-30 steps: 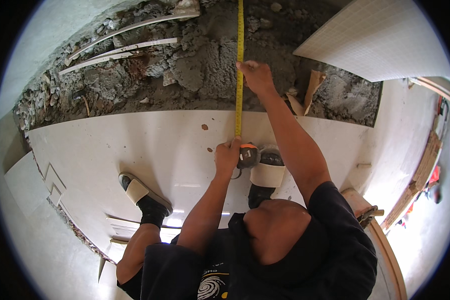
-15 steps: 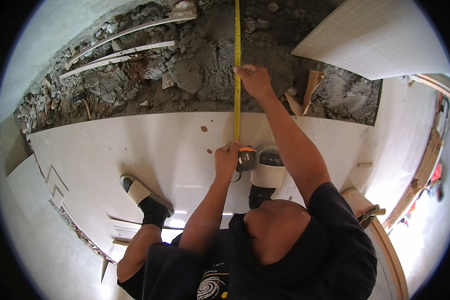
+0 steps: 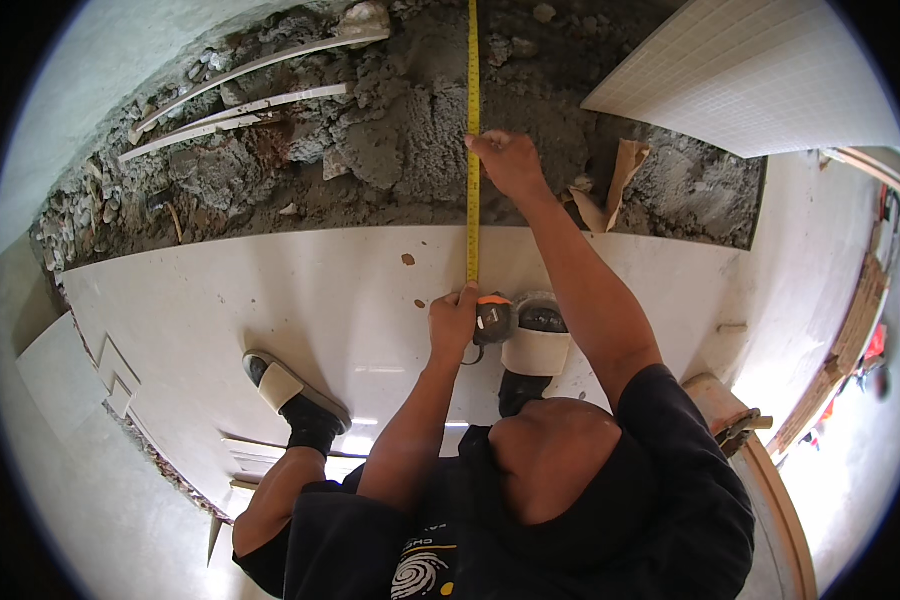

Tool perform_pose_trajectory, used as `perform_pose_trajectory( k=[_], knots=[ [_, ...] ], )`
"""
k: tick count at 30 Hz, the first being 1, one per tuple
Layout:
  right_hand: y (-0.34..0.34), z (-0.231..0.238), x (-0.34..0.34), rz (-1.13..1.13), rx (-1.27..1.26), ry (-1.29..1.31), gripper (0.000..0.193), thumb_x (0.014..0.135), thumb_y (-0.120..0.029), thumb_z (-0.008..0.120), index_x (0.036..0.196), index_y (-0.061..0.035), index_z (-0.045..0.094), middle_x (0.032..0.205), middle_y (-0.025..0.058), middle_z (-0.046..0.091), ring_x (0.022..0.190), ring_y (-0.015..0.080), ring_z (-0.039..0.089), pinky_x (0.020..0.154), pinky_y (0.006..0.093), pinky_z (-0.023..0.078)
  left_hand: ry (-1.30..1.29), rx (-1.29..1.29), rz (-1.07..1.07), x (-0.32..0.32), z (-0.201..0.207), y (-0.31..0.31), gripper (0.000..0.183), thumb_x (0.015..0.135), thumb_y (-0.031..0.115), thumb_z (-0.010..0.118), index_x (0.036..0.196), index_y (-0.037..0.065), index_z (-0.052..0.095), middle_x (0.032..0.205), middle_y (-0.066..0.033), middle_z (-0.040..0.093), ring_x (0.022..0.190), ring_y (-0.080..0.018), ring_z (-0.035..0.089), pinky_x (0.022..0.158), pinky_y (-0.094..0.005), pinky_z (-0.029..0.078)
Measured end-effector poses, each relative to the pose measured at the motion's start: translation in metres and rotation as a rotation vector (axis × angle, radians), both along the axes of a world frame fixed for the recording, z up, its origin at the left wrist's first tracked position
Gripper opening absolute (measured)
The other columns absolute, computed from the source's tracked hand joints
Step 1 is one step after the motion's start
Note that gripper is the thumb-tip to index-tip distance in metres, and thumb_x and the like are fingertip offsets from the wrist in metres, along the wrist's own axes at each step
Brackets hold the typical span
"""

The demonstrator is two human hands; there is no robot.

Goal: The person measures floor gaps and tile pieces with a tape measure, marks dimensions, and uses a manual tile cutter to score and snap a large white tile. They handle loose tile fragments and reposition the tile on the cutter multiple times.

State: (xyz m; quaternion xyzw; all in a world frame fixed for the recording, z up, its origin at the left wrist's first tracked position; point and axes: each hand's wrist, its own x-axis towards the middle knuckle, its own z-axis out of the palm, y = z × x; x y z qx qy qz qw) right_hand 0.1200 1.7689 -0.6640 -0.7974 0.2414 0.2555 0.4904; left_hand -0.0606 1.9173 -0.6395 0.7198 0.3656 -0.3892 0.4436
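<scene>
A yellow tape measure [image 3: 473, 215] is drawn out straight from my body side to the far edge of the view. My left hand [image 3: 453, 318] is closed at the near end of the blade, against its dark case [image 3: 494, 320] with an orange part. Farther along, my right hand [image 3: 507, 160] pinches the blade's edge between thumb and fingers, above the wet grey mortar [image 3: 400, 140]. The near stretch of the blade passes over pale, glossy floor tiles [image 3: 320, 260]. Its far end lies beyond the view.
Thin white strips [image 3: 260, 75] lie on the mortar at the left. A large pale tile [image 3: 750, 75] leans at the far right, near torn brown cardboard [image 3: 625, 175]. My slippered feet [image 3: 295, 390] stand on the tiles. A wooden board [image 3: 780, 520] is at the lower right.
Almost nothing differs. Both hands stay on the tape measure, and its blade appears shifted very slightly to the left.
</scene>
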Motion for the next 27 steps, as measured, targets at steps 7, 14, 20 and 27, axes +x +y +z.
perform_pose_trajectory(
  k=[7, 14, 20, 27],
  knots=[
    [-0.0011, -0.0011, 0.0, 0.018, -0.004, -0.008, 0.046, 0.082, -0.044, 0.06, 0.099, -0.0024, 0.068, 0.08, 0.0174, 0.066, 0.078, 0.0263, 0.065, 0.075, 0.0367, 0.049, -0.021, -0.009, -0.016, 0.0001, -0.0005, 0.0005, 0.051, 0.084, 0.04, 0.057, 0.063, -0.006, 0.059, 0.05, -0.0105, 0.051, 0.049, -0.0159, 0.047, 0.052, -0.0362, 0.04],
    [-0.0005, -0.002, 0.0006, -0.002, 0.011, 0.006, 0.045, 0.082, -0.043, 0.061, 0.099, -0.0025, 0.068, 0.078, 0.0173, 0.065, 0.075, 0.0257, 0.064, 0.074, 0.0365, 0.049, -0.015, 0.003, -0.022, -0.0002, -0.0019, 0.0006, 0.05, 0.085, 0.04, 0.057, 0.063, -0.005, 0.06, 0.05, -0.0113, 0.051, 0.049, -0.0157, 0.048, 0.051, -0.0361, 0.04],
    [-0.0022, -0.0055, -0.002, -0.004, 0.029, -0.043, 0.044, 0.081, -0.041, 0.062, 0.098, -0.0012, 0.068, 0.081, 0.0188, 0.066, 0.077, 0.028, 0.065, 0.074, 0.0367, 0.049, -0.042, 0.001, -0.024, -0.0059, -0.0054, 0.0013, 0.047, 0.085, 0.039, 0.057, 0.069, -0.005, 0.062, 0.053, -0.0142, 0.054, 0.051, -0.0187, 0.052, 0.053, -0.038, 0.041],
    [-0.0008, -0.0063, -0.0018, 0.0, 0.007, -0.104, 0.046, 0.081, -0.04, 0.061, 0.095, 0.0033, 0.067, 0.084, 0.0237, 0.066, 0.081, 0.0333, 0.065, 0.073, 0.038, 0.049, -0.112, 0.006, -0.045, -0.0026, 0.0004, -0.0005, 0.046, 0.084, 0.04, 0.056, 0.075, -0.005, 0.065, 0.057, -0.0198, 0.057, 0.053, -0.0233, 0.057, 0.055, -0.0399, 0.043]
  ],
)
